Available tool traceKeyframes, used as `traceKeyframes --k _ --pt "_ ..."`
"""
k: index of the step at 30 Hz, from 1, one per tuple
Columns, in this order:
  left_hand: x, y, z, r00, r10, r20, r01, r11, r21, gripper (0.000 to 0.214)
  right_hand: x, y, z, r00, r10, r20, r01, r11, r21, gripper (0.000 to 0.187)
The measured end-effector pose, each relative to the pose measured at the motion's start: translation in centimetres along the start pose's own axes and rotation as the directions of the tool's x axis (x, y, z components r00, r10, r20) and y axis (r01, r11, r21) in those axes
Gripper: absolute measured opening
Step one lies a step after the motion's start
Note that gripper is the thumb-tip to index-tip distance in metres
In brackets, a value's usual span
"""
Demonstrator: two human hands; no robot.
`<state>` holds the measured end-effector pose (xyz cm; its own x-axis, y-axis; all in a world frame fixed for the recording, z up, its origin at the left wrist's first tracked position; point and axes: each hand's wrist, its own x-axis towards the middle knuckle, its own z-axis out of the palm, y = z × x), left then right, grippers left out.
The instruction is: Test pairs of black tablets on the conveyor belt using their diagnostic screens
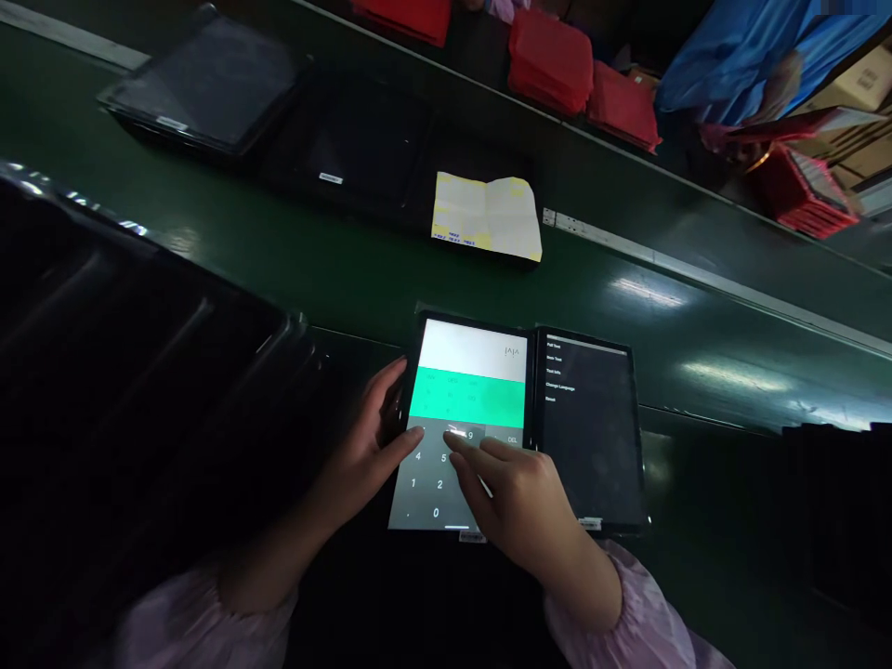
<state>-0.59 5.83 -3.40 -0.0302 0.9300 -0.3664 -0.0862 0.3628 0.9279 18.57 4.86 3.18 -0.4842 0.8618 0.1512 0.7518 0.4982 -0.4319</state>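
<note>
The tablet [466,395], its screen showing a keypad below a green band, lies on the green table [362,260] before the person, the left hand [366,446] resting its thumb on the screen with the fingers apart from it along the left edge, though whether they clamp underneath I cannot tell. The right hand [519,488] holds nothing, its index finger extended to the keys just left of the 9, the thumb slightly apart below it. Just right is a darker second tablet [592,427] showing a menu; farther back are a paper sheet [488,214] and red stacks [550,60].
</note>
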Motion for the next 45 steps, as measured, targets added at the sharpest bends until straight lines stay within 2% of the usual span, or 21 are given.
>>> traceKeyframes --k 3,6,9,15,20,25,28,30,33,36,41,43,45 --pt "0.1 -0.2 0.1 1.000 0.010 -0.026 -0.009 0.999 0.031 0.084 0.1 0.7 -1.1 0.998 0.014 -0.064 -0.013 1.000 0.006 0.044" --pt "0.2 -0.1 0.3 0.998 0.019 -0.062 -0.017 0.999 0.044 0.081 0.2 1.9 -2.4 0.983 0.113 -0.147 -0.122 0.991 -0.054 0.045" --pt "0.1 0.3 0.4 0.999 -0.020 -0.034 0.019 0.999 -0.036 0.083 0.3 2.9 -2.6 0.968 0.189 -0.162 -0.217 0.961 -0.174 0.055" --pt "0.0 0.9 0.3 0.997 -0.071 -0.029 0.068 0.993 -0.094 0.083 0.4 2.9 -1.6 0.988 0.105 -0.114 -0.122 0.980 -0.157 0.048" --pt "-0.1 1.3 0.4 0.996 -0.080 -0.042 0.076 0.993 -0.096 0.083 0.2 3.1 -1.9 0.970 0.152 -0.189 -0.190 0.960 -0.204 0.055" --pt "-0.1 1.5 0.7 0.991 -0.076 -0.108 0.067 0.994 -0.081 0.075 0.1 3.1 -1.4 0.985 0.130 -0.113 -0.146 0.978 -0.152 0.044" --pt "-0.2 1.3 0.6 0.989 -0.073 -0.125 0.064 0.995 -0.073 0.074 0.1 3.5 -2.1 0.980 0.163 -0.111 -0.177 0.976 -0.125 0.048" --pt "-0.2 1.1 0.6 0.989 -0.077 -0.129 0.069 0.996 -0.064 0.073 0.1 4.3 -3.3 0.958 0.234 -0.167 -0.253 0.962 -0.103 0.051" --pt "-0.1 0.9 0.5 0.986 -0.068 -0.154 0.062 0.997 -0.045 0.072 -0.2 6.3 -5.1 0.886 0.389 -0.251 -0.426 0.898 -0.113 0.049" --pt "0.1 0.8 0.4 0.985 -0.023 -0.169 0.018 0.999 -0.030 0.066 -0.5 8.2 -5.7 0.831 0.494 -0.256 -0.534 0.838 -0.115 0.053" --pt "0.8 0.4 0.4 0.976 0.069 -0.206 -0.076 0.997 -0.023 0.049 -1.6 9.4 -6.4 0.820 0.515 -0.252 -0.545 0.836 -0.065 0.057" --pt "1.4 0.3 0.6 0.970 0.104 -0.218 -0.120 0.991 -0.063 0.045 -2.6 10.0 -7.5 0.805 0.506 -0.310 -0.534 0.845 -0.008 0.056" --pt "2.4 0.4 0.9 0.964 0.134 -0.230 -0.159 0.983 -0.091 0.045 -4.1 11.4 -8.7 0.763 0.518 -0.388 -0.542 0.839 0.055 0.052"
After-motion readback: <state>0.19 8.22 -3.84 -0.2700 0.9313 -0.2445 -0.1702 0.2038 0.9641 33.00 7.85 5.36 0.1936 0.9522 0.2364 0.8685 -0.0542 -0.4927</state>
